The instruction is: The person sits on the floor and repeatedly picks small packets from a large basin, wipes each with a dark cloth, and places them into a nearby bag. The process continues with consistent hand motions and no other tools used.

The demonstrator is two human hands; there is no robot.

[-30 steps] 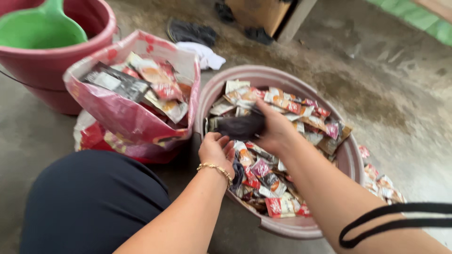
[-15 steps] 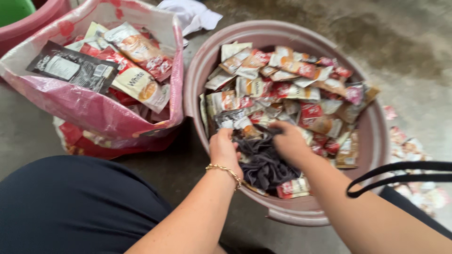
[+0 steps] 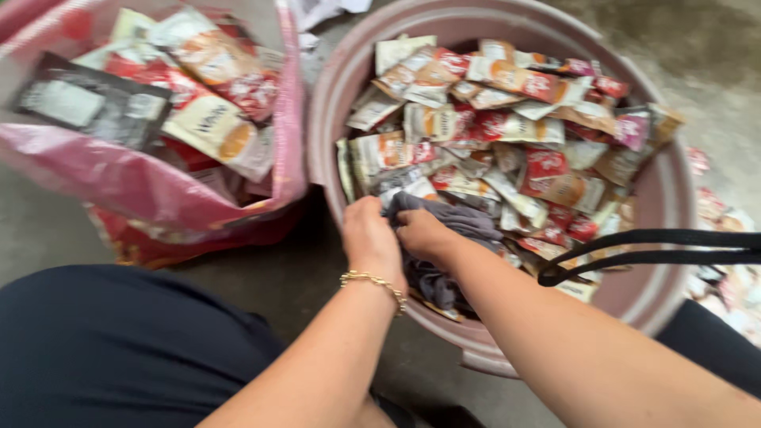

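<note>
1. Left hand, gold bracelet at the wrist, fingers closed on the dark grey cloth at the near rim of the round basin.
2. Right hand likewise clenched on the cloth, just beside the left.
3. Cloth lies inside the basin, atop empty sachets.
4. Pink bag of sachets stands left of the basin.

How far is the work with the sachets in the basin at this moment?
Done: many sachets lie in the pink bag. In hand: left hand and right hand grip a dark cloth at the basin's near edge. Left: a full heap of sachets in the basin.
</note>
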